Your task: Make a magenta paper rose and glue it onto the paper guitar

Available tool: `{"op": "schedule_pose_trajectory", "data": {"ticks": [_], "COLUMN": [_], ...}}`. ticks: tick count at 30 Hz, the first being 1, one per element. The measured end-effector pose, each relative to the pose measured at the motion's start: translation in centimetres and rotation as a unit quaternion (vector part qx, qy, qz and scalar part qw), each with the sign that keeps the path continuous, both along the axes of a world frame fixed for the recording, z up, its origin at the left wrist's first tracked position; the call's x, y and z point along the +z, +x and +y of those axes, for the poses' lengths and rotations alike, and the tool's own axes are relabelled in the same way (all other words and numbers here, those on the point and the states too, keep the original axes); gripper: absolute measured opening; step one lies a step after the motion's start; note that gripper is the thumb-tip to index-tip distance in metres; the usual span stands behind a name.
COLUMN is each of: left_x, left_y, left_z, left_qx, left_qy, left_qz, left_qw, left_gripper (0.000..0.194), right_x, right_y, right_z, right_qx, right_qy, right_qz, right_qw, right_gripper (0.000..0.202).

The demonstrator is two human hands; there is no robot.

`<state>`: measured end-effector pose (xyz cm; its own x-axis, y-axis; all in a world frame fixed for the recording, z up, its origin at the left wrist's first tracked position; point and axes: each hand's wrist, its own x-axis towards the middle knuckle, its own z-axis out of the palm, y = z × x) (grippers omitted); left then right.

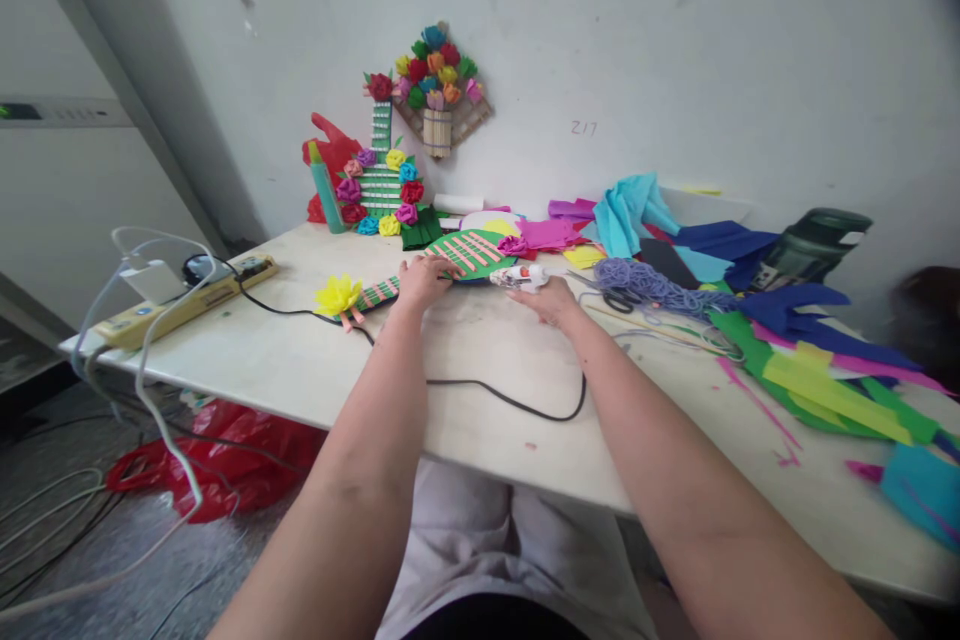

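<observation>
A guitar-shaped paper craft (480,255) lies on the table, its green body striped with pale pink strips. A yellow paper flower (339,295) sits at the end of its neck, and a magenta paper rose (513,246) lies at the body's right edge. My left hand (427,278) is closed over the craft where neck and body meet; its fingers rest on the green surface. In my right hand (547,300) is a white hot glue gun (523,277), its nozzle pointing left at the craft's near edge. My right fingers are partly hidden behind the gun.
A black cord (510,398) loops across the table (300,370). At left stands a power strip (187,300) with plugs. Purple yarn (652,285), scissors (621,300), coloured paper and a dark green bottle (814,245) crowd the right. A flowered guitar craft (382,182) leans against the wall.
</observation>
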<state>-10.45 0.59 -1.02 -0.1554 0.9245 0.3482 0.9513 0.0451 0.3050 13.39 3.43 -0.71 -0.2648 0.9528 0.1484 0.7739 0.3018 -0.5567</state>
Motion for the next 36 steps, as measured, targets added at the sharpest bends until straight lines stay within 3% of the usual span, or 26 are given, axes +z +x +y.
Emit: {"op": "schedule_pose_trajectory", "data": {"ticks": [10, 25, 30, 33, 36], "left_x": [0.0, 0.0, 0.8, 1.7, 2.2], "left_y": [0.0, 0.1, 0.6, 0.9, 1.3], "left_z": [0.0, -0.1, -0.5, -0.6, -0.6], "left_qx": [0.000, -0.002, -0.017, 0.018, 0.079], "left_qy": [-0.001, 0.008, 0.021, 0.060, 0.016], "left_qz": [-0.005, 0.003, 0.002, -0.110, -0.356], "left_qw": [1.000, 1.000, 1.000, 0.992, 0.931], "left_gripper": [0.031, 0.033, 0.041, 0.033, 0.030], "right_x": [0.1, -0.3, -0.2, -0.1, -0.1], "right_y": [-0.2, -0.1, -0.2, -0.3, -0.3], "right_z": [-0.2, 0.2, -0.1, -0.2, -0.2], "right_qx": [-0.004, -0.008, -0.007, -0.010, -0.011], "right_qy": [0.000, -0.072, -0.080, -0.085, -0.087], "right_qz": [0.013, 0.166, 0.194, 0.220, 0.242], "right_qw": [1.000, 0.984, 0.978, 0.972, 0.966], "right_gripper": [0.044, 0.025, 0.025, 0.022, 0.017]}}
